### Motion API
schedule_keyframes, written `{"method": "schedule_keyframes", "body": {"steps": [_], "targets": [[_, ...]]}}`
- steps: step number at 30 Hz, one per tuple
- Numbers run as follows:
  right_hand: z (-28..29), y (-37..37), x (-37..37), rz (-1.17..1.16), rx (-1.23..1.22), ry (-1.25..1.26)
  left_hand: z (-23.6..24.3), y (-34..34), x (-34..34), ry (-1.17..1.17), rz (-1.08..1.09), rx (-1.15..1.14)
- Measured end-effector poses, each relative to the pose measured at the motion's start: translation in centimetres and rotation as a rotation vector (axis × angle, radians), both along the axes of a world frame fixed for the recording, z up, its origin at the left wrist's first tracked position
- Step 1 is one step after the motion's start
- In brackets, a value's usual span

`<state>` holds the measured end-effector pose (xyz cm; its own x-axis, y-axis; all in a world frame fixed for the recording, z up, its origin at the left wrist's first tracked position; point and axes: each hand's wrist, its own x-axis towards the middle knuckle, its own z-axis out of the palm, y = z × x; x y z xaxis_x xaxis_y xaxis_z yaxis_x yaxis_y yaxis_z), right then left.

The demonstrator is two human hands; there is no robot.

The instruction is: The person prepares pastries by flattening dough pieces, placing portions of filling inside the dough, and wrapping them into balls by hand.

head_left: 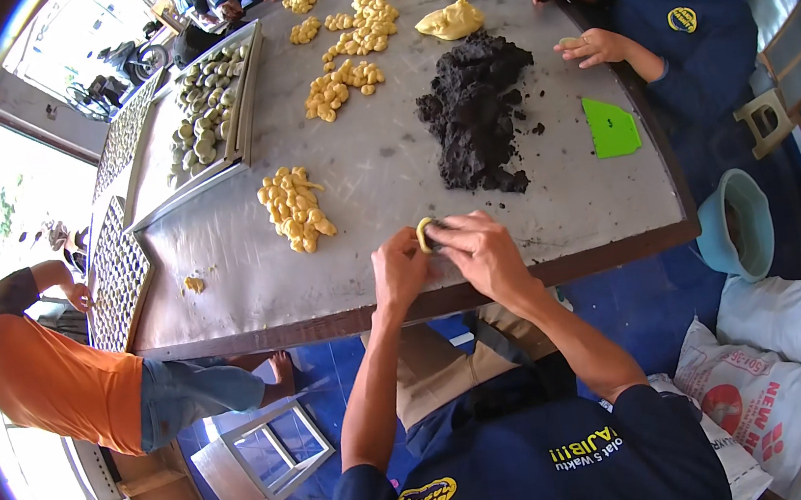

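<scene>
At the near edge of the metal table, my left hand (403, 269) holds a small flattened piece of yellow dough (424, 233) between curled fingers. My right hand (475, 251) is on the same piece, fingers bent over dark filling (437, 235) in it. A large crumbly black mound (468, 109) lies just beyond my hands. Piles of yellow dough balls (292, 208) sit to the left and farther back, near a larger yellow lump (450, 20). A green scraper (611, 127) lies at the right.
Trays of formed pieces (115, 273) and a tray of round pieces (202, 114) line the left. A worker in orange (64, 377) stands left; others work at the far and right sides (683, 40). A bucket (734, 227), sacks (747, 388) and metal stool (261, 458) are on the floor.
</scene>
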<state>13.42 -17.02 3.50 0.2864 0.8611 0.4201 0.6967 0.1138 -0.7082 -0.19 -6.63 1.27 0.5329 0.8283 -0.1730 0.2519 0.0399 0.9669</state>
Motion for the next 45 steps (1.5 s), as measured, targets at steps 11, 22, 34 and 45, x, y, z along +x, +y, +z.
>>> {"method": "schedule_keyframes", "body": {"steps": [11,22,34,45], "targets": [[-1.0,1.1,-2.3,-0.015,-0.006,-0.065,-2.4,-1.6,-0.1,0.271,-0.018,0.526],[-1.2,2.5,0.2,0.029,-0.287,0.242,-1.5,-0.9,-0.2,0.047,-0.166,0.481],[-2.1,4.2,8.1,-0.273,-0.105,-0.579,-3.2,1.3,-0.1,-0.317,-0.006,-0.017],[-4.6,-1.5,8.1,-0.344,-0.120,-0.560,-1.4,0.9,-2.2,0.042,-0.247,0.651]]}}
